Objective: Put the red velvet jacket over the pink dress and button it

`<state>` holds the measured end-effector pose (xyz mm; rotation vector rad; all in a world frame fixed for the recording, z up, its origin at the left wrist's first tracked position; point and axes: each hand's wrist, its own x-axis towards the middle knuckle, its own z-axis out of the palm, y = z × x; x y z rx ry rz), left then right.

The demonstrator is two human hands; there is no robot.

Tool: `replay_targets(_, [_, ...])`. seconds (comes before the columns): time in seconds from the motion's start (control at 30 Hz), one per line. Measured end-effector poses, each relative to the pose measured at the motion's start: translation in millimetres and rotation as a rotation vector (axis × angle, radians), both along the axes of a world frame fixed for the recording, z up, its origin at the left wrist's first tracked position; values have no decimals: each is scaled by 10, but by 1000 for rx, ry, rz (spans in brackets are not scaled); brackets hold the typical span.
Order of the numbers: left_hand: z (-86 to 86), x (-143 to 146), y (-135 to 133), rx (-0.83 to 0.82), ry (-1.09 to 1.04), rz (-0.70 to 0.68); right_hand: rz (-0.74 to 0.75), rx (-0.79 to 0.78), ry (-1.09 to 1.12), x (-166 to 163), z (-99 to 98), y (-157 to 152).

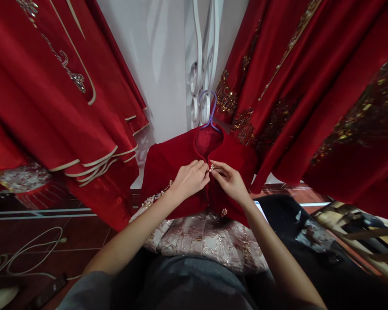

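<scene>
A red jacket (168, 155) with a stand collar hangs in front of me on a purple hanger (211, 113). My left hand (194, 176) is closed at the jacket's front edge, just below the collar; its fingertips are partly hidden. Across the front opening, my right hand (229, 178) pinches a small beaded button (211, 167), and the two hands' fingertips nearly meet. Lower on the same side sits another beaded button (224, 212). Pearly beadwork (153, 199) trims the jacket beside my left forearm. Pale brocade cloth (210, 237) with a metallic sheen lies below the hem.
White scrolled metalwork (195, 77) stands behind the hanger. Red garments hang at left (93, 116) and right (287, 99). White cables (35, 258) lie on the tiled floor at left. A clear plastic bag (315, 236) rests on black material at right, beside a slatted wooden piece (358, 224).
</scene>
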<state>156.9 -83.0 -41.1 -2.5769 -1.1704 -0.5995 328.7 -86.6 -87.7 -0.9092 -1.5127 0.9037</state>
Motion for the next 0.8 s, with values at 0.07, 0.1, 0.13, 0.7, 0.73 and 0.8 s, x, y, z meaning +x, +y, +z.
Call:
replay_targets(0.07, [-23, -33, -55, -42, -81, 65, -27, 11, -59, 32, 16, -13])
replay_targets(0.1, [-33, -64, -77, -72, -135, 87, -66, 8, -98, 53, 24, -25])
replay_targets(0.13, [-41, -103, -95, -103, -192, 99, -110, 2, -151, 71, 29, -41])
replay_targets(0.7, [-346, -344, -282, -916, -723, -296, 138, -369, -210, 215, 238, -163])
replay_targets(0.73, [-362, -311, -302, -968, -754, -325, 157, -405, -161, 243, 258, -168])
replay_targets(0.8, [-390, -253, -345, -1078, -811, -374, 156, -413, -111, 258, 284, -181])
